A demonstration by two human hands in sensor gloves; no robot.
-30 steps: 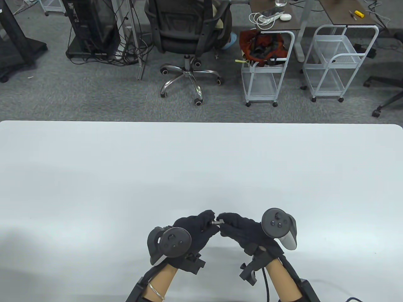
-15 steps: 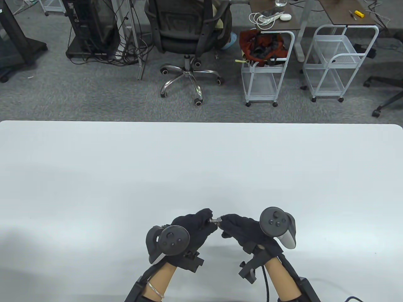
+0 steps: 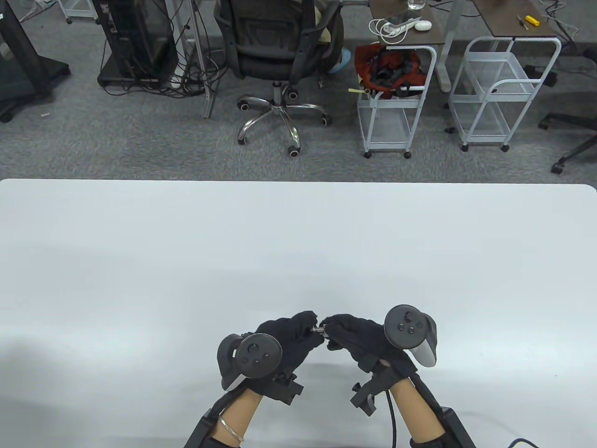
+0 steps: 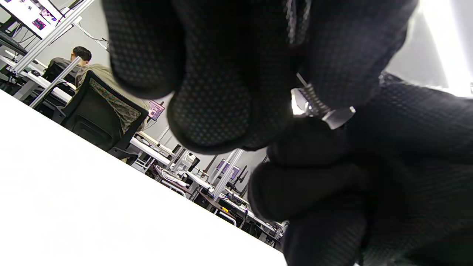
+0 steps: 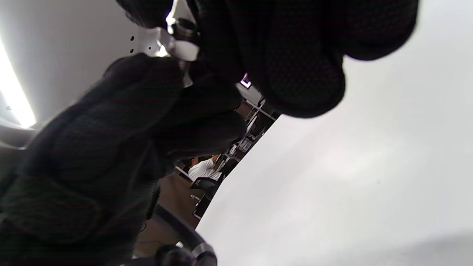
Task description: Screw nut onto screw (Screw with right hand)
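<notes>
A small metal screw (image 3: 318, 330) is held between my two hands just above the white table (image 3: 298, 242), near its front middle. My left hand (image 3: 311, 329) pinches the screw's far end. In the left wrist view its fingertips (image 4: 229, 111) close over the threaded shaft (image 4: 313, 100). My right hand (image 3: 328, 331) pinches the nut (image 4: 338, 117), which sits on the shaft. In the right wrist view the metal parts (image 5: 183, 32) show at the top between my right fingers (image 5: 295, 74). Both gloves hide most of the screw.
Beyond the table's far edge stand an office chair (image 3: 280, 51), two white wire carts (image 3: 394, 107) and a computer stand (image 3: 135, 42) on grey carpet. Both forearms come in from the bottom edge.
My right hand's fingers have closed in toward the left hand, so less of the screw shows between them. The right tracker has shifted slightly left. The left hand has stayed nearly still.
</notes>
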